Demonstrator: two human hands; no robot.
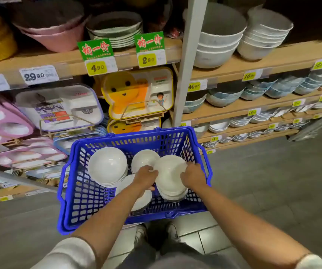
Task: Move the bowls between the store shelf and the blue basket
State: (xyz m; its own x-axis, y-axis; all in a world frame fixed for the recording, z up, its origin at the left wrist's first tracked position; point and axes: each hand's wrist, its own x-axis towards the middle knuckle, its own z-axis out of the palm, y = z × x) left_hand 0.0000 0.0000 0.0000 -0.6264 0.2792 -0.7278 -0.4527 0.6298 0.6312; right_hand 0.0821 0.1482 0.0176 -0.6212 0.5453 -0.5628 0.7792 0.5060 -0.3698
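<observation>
Head view: you stand over the blue basket (90, 200) in the lower middle of the frame, with both hands inside it. Your left grip (145, 174) holds the left rim of the right stack (170, 171) of white bowls and your right grip (193, 176) curls round its right rim. The stack seems to rest at the right side of the basket. I judge you are beginning a lift toward the store shelf (273, 55) at the upper right, though setting down is also possible. The next move asks for a level, even raise, so the stack does not slide apart or knock the small bowl (143, 158) touching it. The basket also holds a left stack (107, 166) and one low bowl (142, 199) under your left forearm
</observation>
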